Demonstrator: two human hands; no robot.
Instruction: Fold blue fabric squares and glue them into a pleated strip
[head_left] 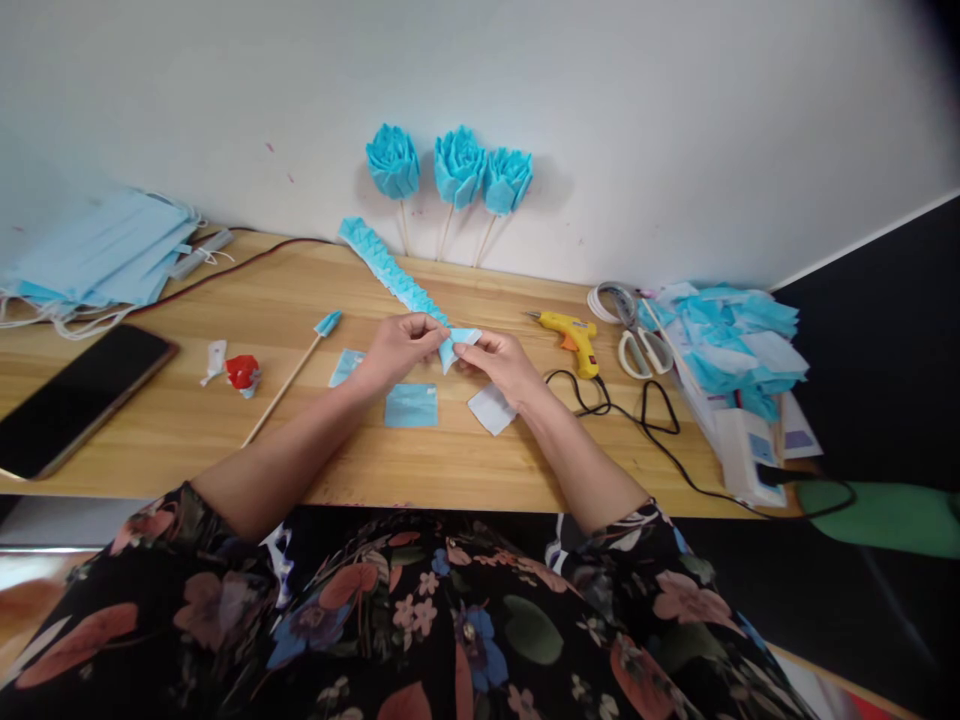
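Note:
Between my two hands is a small blue fabric piece [459, 343], partly folded, with a pale edge showing. My left hand [405, 345] pinches its left side, and my right hand [499, 360] grips its right side with thumb and fingers. Just behind the hands ends a long row of folded blue petals [386, 270], stretching toward the wall. Flat blue squares lie by my wrists: one blue square [411, 405] in front, another square [346, 367] by the left wrist, and a whitish square [492, 409] partly under the right wrist.
Three blue fabric flowers [460, 168] on sticks lean on the wall. A stick with a blue bud [328, 323] lies left, near a phone [82, 400] and face masks [105, 250]. Rightward are a yellow glue gun [571, 335] with its cord, tape [613, 302], scissors [645, 353] and blue scraps [742, 335].

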